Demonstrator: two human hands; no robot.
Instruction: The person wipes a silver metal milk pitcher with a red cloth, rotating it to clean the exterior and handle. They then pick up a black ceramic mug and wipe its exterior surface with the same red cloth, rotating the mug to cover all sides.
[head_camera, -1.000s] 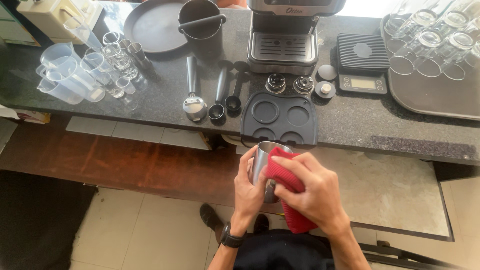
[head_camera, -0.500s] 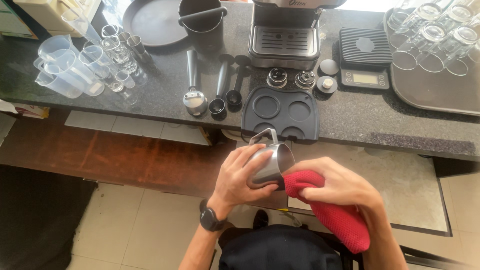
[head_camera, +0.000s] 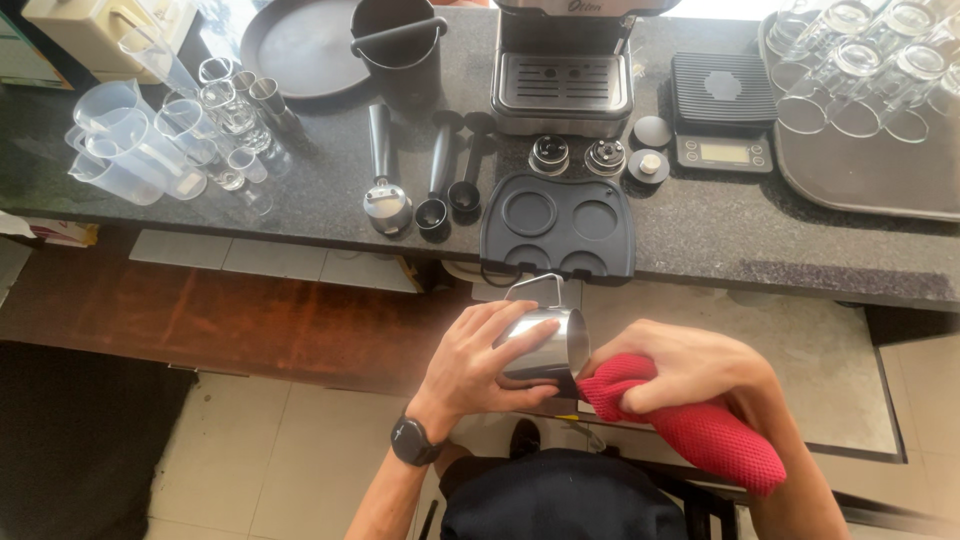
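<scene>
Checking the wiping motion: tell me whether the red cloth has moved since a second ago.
Yes. The red cloth has come off the steel pitcher, shifting right of the black tamping mat.

Dark speckled stone counter (head_camera: 720, 240) — brown wood shelf (head_camera: 250, 320) below — pale floor tiles (head_camera: 260, 460).

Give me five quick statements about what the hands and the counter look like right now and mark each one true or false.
1. The left hand grips a small stainless steel pitcher. True.
2. The right hand holds a blue sponge. False: it holds a red textured cloth.
3. The steel pitcher stands upright on the counter. False: it is held tipped on its side, below the edge of the dark speckled stone counter.
4. A black rubber tamping mat lies on the counter in front of the silver espresso machine. True.
5. The black digital scale sits left of the espresso machine. False: it sits to its right in the picture.
</scene>
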